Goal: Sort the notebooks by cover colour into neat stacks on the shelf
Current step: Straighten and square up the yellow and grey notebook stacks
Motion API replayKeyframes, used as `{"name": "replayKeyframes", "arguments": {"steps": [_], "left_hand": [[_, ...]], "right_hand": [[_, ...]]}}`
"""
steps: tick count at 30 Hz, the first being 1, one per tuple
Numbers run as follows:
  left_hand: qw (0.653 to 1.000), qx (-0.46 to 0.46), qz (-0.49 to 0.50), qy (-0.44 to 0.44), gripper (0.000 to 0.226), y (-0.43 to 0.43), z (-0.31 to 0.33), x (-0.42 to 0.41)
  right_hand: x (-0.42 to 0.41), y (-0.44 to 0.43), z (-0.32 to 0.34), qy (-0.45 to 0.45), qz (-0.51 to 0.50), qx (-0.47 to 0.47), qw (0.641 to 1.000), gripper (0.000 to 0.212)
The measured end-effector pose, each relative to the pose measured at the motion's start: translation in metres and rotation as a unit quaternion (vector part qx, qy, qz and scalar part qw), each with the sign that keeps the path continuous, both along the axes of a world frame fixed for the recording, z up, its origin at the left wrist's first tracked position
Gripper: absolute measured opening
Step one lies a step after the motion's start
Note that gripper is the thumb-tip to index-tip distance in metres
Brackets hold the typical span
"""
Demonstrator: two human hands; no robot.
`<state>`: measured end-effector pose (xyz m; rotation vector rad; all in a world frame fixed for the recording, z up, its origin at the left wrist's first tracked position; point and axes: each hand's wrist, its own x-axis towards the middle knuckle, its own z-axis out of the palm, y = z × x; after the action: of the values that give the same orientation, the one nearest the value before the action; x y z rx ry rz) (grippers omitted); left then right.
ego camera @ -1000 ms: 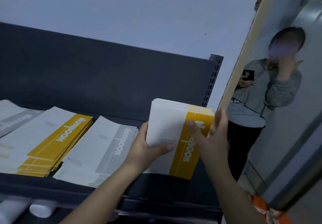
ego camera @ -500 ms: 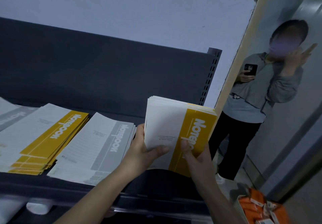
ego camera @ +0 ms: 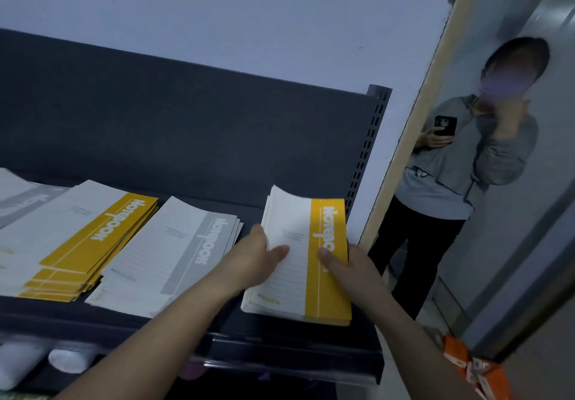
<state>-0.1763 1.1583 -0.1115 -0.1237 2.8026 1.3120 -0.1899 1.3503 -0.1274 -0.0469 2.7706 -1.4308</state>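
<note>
The shelf carries a yellow stack at left and a grey stack just right of it. At its right end is the held stack, between both hands. The left hand grips its left edge and the right hand its right edge, thumbs on the cover.

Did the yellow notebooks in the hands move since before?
Yes. The held yellow notebooks have dropped lower against the upright post and tipped flatter toward the shelf.
</note>
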Motion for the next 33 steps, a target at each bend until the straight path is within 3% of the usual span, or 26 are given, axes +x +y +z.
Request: {"name": "replayKeyframes", "arguments": {"steps": [2, 5, 10, 15, 18, 20, 22, 25, 29, 33], "left_hand": [[0.997, -0.067, -0.001, -0.023, 0.052, 0.003, -0.001, 0.000], [0.988, -0.150, -0.006, -0.046, 0.054, 0.006, -0.005, -0.002], [0.967, -0.254, -0.001, -0.018, 0.053, 0.008, -0.010, -0.002], [0.963, -0.271, 0.009, -0.004, 0.056, 0.010, -0.015, -0.001], [0.955, -0.295, 0.014, 0.023, 0.057, 0.007, -0.010, 0.004], [0.945, -0.316, 0.042, 0.077, 0.053, -0.003, 0.000, 0.008], [0.929, -0.339, 0.095, 0.117, 0.045, -0.023, 0.011, 0.013], [0.908, -0.381, 0.152, 0.087, 0.040, -0.068, 0.019, 0.019], [0.911, -0.380, 0.157, -0.016, 0.041, -0.115, 0.014, 0.029], [0.936, -0.325, 0.129, -0.047, 0.048, -0.137, 0.002, 0.034]], "right_hand": [[-0.001, 0.000, -0.006, -0.027, 0.007, 0.046, 0.999, 0.050], [0.001, -0.002, -0.009, -0.056, 0.019, 0.111, 0.992, 0.046], [0.001, -0.004, -0.009, -0.054, 0.008, 0.225, 0.973, 0.053], [0.004, -0.003, -0.001, -0.044, -0.004, 0.325, 0.945, 0.061], [0.009, -0.011, 0.015, 0.040, -0.022, 0.362, 0.931, 0.057], [0.011, -0.028, 0.029, 0.125, -0.001, 0.329, 0.936, 0.047], [0.012, -0.054, 0.040, 0.157, 0.055, 0.225, 0.960, 0.038], [0.014, -0.102, 0.043, 0.160, 0.149, 0.086, 0.972, 0.033], [0.020, -0.156, 0.042, 0.024, 0.195, 0.029, 0.980, 0.052], [0.015, -0.192, 0.020, -0.058, 0.117, -0.002, 0.991, 0.058]]}}
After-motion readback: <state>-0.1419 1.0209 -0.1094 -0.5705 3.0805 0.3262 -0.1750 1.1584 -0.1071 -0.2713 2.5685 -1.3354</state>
